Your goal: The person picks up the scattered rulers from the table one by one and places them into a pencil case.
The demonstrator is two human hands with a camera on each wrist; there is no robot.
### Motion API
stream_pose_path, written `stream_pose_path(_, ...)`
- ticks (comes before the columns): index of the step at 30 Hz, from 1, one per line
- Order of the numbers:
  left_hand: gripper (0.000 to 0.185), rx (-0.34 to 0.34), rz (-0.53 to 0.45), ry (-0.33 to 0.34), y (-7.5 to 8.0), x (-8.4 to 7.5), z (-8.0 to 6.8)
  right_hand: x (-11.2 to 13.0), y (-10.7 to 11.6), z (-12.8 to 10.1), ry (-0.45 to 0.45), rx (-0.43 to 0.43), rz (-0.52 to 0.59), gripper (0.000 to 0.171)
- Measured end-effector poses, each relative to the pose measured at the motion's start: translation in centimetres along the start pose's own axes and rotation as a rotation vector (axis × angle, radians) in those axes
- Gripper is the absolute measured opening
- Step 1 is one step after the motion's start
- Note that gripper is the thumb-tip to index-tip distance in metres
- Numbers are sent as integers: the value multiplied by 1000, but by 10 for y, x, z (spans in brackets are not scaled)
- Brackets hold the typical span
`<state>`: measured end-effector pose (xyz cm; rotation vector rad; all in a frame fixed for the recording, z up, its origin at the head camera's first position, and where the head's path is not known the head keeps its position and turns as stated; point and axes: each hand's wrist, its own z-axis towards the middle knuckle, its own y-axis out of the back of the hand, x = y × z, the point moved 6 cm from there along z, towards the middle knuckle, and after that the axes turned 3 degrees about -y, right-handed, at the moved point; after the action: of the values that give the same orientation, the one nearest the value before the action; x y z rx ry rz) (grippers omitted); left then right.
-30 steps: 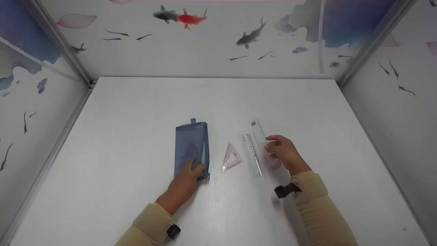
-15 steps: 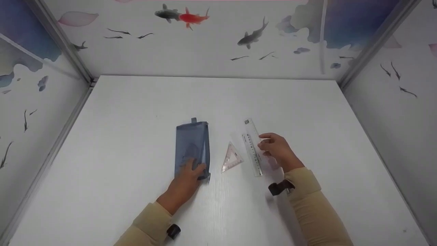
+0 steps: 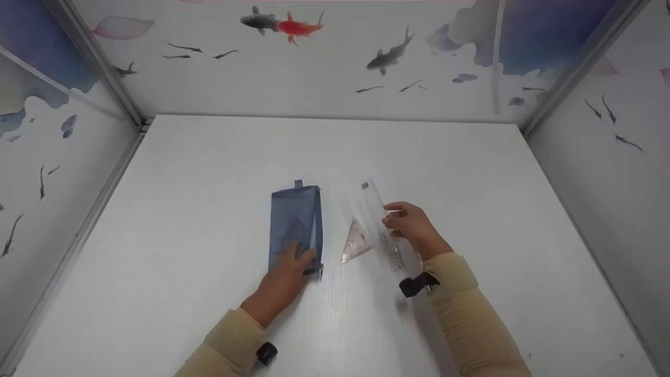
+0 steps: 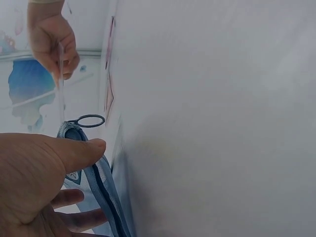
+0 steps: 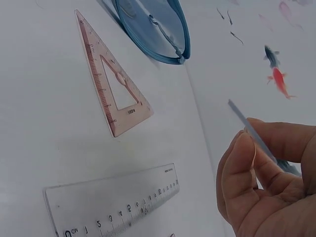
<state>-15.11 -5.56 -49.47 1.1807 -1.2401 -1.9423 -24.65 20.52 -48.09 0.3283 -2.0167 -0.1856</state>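
Clear ruler (image 3: 372, 201), thin, light, stiff and likely slippery, is being pinched edgewise by the right hand (image 3: 410, 225); the left hand (image 3: 287, 275) is gripping the soft mesh pouch (image 3: 294, 220) at its near end.

"What couldn't you make out?"

"The left hand (image 3: 287, 273) covered the near end of the blue mesh pencil pouch (image 3: 294, 222), and whatever dark shape lay inside was too dim to name. The right hand (image 3: 411, 226) hid the middle of the clear plastic ruler it held (image 3: 372, 199)."

"And the wrist views?"

"The flat transparent ruler on the table (image 5: 113, 205) was cut off at the bottom edge; the pouch (image 5: 153, 27) at the top. The pink triangular set square's (image 5: 111, 91) printed markings were too small to read."
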Motion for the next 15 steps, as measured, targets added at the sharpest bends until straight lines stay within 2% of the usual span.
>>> stream_pose_path(4,48,-14,10,-12,0,0,0,1,-6,2,-11,-8,-11,41)
stream_pose_path(15,48,18,-34,33,-1,0,0,2,-19,3,-27,15,-14,42)
